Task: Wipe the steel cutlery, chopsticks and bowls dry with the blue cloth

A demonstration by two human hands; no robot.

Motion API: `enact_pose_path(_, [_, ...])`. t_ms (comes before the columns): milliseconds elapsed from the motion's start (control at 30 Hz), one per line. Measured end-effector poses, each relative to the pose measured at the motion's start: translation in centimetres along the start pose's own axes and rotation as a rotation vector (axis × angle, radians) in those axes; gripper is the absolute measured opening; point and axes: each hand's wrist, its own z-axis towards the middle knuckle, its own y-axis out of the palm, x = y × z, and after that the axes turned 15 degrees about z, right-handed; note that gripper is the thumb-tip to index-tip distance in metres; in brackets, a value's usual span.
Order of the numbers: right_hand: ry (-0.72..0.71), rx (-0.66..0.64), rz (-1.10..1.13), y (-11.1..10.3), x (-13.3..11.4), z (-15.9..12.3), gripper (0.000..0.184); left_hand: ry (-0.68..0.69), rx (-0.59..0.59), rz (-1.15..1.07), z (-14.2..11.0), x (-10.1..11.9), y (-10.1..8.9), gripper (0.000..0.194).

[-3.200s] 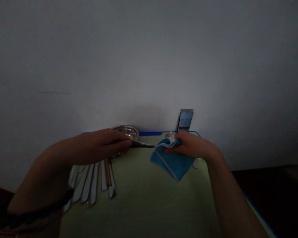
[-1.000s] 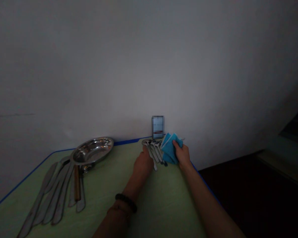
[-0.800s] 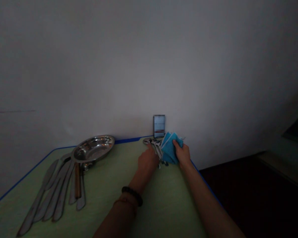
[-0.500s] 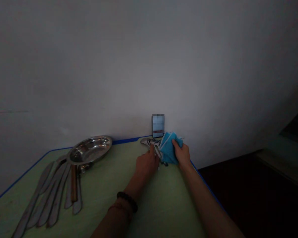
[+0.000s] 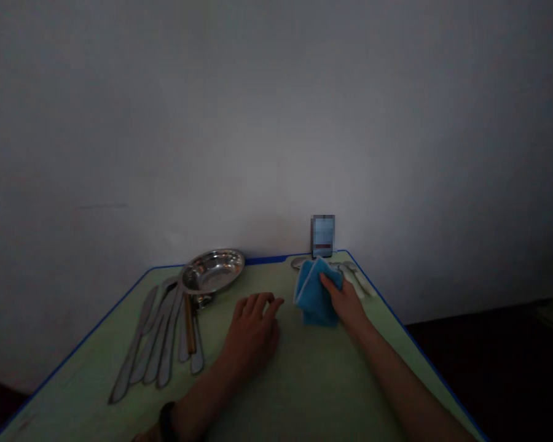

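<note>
Here the right hand (image 5: 348, 304) grips a cloth (image 5: 317, 298) near the tabletop's (image 5: 304, 380) far edge; the left hand (image 5: 252, 325), half-uncurled, looks empty.

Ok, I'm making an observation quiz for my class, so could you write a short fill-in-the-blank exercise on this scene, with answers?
1. The colour of the cloth held in the right hand is ____.
2. In the camera's view, the phone stands to the ____ of the metal bowl.
3. The dark band sits on the person's ____ wrist.

Missing words: blue; right; left.
</note>
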Motion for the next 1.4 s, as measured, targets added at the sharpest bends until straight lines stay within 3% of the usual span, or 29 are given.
enact_pose_path(100, [0.043,-0.057,0.068,3.0,1.2,-2.6,0.044,-0.115,0.055,0.104,-3.3,-3.6,-0.9,0.039])
enact_pose_path(167, [0.008,-0.049,0.002,4.3,2.1,-3.8,0.044,-0.296,0.046,0.165,-4.6,-6.6,-1.2,0.041])
enact_pose_path(267, [-0.098,-0.077,-0.128,5.4,2.9,-4.2,0.040,-0.597,-0.054,0.201,-5.6,-10.9,-0.9,0.051])
enact_pose_path(367, [-0.160,-0.109,-0.241,6.3,3.1,-3.3,0.038,-0.699,-0.155,0.199,-6.2,-13.3,0.5,0.067])
enact_pose_path(500, [-0.221,-0.082,-0.299,7.8,3.2,-1.9,0.038,-0.684,-0.334,0.156,-6.4,-13.8,2.4,0.085])
enact_pose_path(600, [-0.235,-0.083,-0.306,8.4,3.4,-1.5,0.037,-0.634,-0.389,0.162,-6.3,-14.1,2.6,0.074])
enact_pose_path(767, [-0.199,-0.100,-0.316,8.2,3.4,-1.5,0.037,-0.577,-0.403,0.177,-6.4,-15.3,1.3,0.049])
enact_pose_path(1100, [-0.108,-0.147,-0.291,7.9,2.8,-1.7,0.040,-0.646,-0.404,0.109,-7.5,-18.2,0.5,0.049])
enact_pose_path(1400, [-0.003,-0.180,-0.427,7.6,3.0,-1.9,0.046,-0.723,-0.420,-0.003,-8.0,-19.9,1.1,0.025])
